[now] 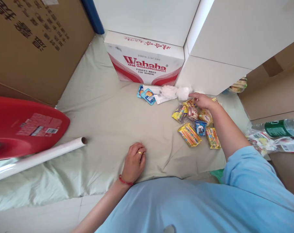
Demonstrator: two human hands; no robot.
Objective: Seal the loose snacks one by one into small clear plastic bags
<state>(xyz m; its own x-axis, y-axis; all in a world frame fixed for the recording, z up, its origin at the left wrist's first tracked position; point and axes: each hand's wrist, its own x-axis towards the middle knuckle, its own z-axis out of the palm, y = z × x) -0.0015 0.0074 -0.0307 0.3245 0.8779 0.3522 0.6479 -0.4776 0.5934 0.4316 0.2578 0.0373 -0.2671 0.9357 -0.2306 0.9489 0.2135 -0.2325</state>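
My left hand [134,161] lies on the pale green sheet [108,129] with its fingers curled in; nothing shows in it. My right hand [203,100] reaches over the snack pile, fingers stretched to the left and apart. Its fingertips are at the edge of a crumpled white plastic bag [184,93]; whether they press on it I cannot tell. Under and in front of this hand lie a yellow snack packet [180,113], a red-and-white wrapped snack [193,113], a blue packet [200,127] and packs of orange sticks [189,135]. Blue sachets [148,96] lie farther left.
A white-and-red Wahaha water carton [147,61] stands at the back against white cabinets [224,38]. On the left are a large cardboard box [40,48], a red plastic object [27,126] and a white tube [44,157]. A bottle [280,128] lies at right.
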